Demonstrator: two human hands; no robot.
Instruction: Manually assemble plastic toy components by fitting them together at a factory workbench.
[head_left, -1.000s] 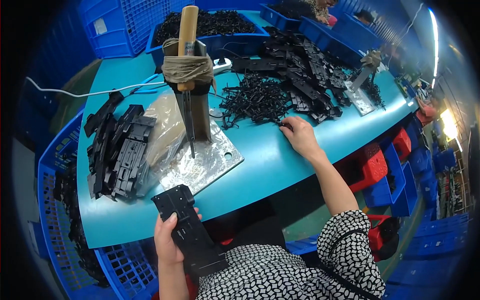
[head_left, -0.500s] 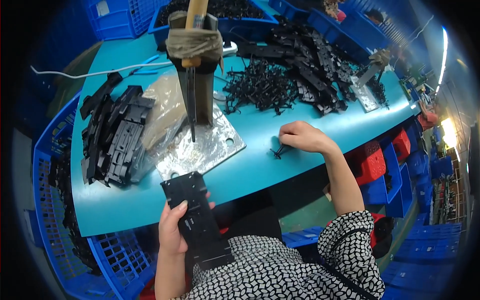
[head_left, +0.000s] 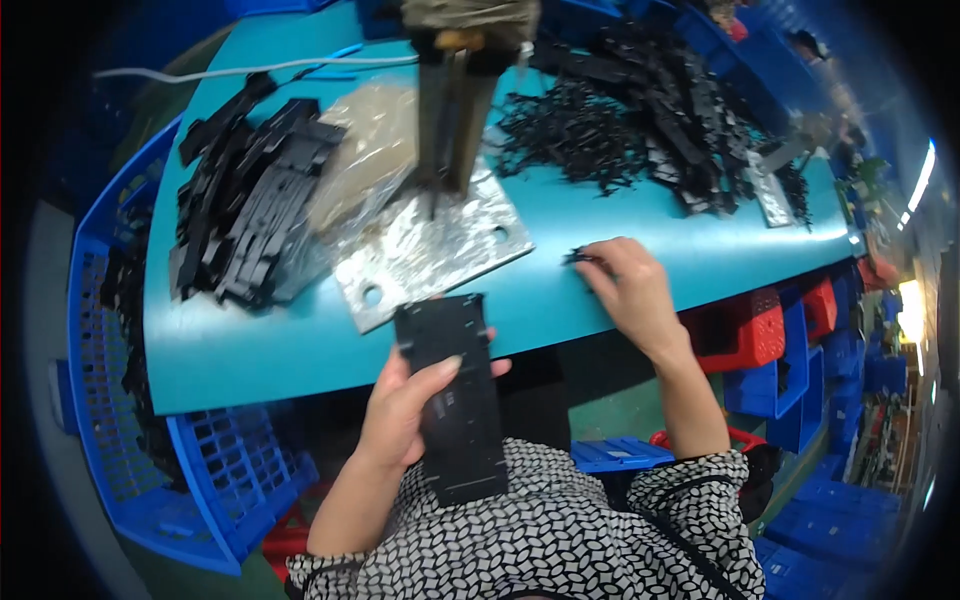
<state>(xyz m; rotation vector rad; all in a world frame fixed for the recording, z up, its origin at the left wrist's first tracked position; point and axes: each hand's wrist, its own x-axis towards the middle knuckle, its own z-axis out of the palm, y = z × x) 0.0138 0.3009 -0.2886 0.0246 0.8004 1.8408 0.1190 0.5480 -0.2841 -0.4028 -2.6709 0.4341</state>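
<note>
My left hand (head_left: pixel 405 405) grips a long flat black plastic plate (head_left: pixel 455 395) upright in front of my body, its top end at the near edge of the teal table (head_left: pixel 250 345). My right hand (head_left: pixel 630 290) rests on the table and pinches a small black plastic part (head_left: pixel 580 258) between its fingertips. Behind that hand lies a heap of small black sprue pieces (head_left: pixel 570 130). A metal base plate (head_left: pixel 430 250) carries an upright press tool (head_left: pixel 455 110) just beyond the held plate.
A stack of black plates (head_left: pixel 245 205) lies at the table's left, next to a crumpled clear bag (head_left: pixel 365 160). Larger black parts (head_left: pixel 690 110) pile up at the back right. Blue crates (head_left: pixel 210 470) stand at the left, red bins (head_left: pixel 745 330) under the table's right.
My right hand has drawn nearer along the table with the small part. My left hand has lifted the black plate closer to the table edge. The view has shifted nearer to the table.
</note>
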